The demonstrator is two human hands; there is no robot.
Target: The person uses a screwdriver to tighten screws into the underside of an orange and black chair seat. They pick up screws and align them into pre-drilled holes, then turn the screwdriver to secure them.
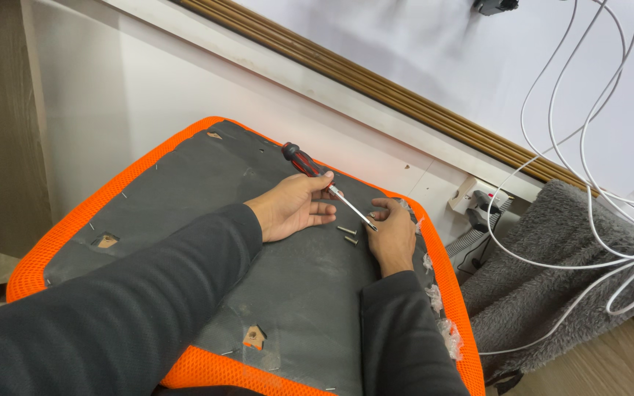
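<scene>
An upturned seat cushion lies in front of me, with a dark grey underside [207,198] and an orange mesh rim [75,220]. My left hand [291,209] grips a screwdriver [310,169] by the shaft, just below its red and black handle. The metal blade slants down to the right. My right hand [392,236] rests on the seat with its fingers curled at the blade's tip; whether they pinch a small part is hidden. Two short silver bolts [348,235] lie loose on the grey surface between my hands.
White cables [588,147] hang at the right over a grey fluffy blanket [552,249]. A power strip [478,199] sits by the wall under a brown ribbed moulding [376,84]. Bits of clear plastic [434,293] cling to the seat's right rim. Wood shows through at torn spots [254,337].
</scene>
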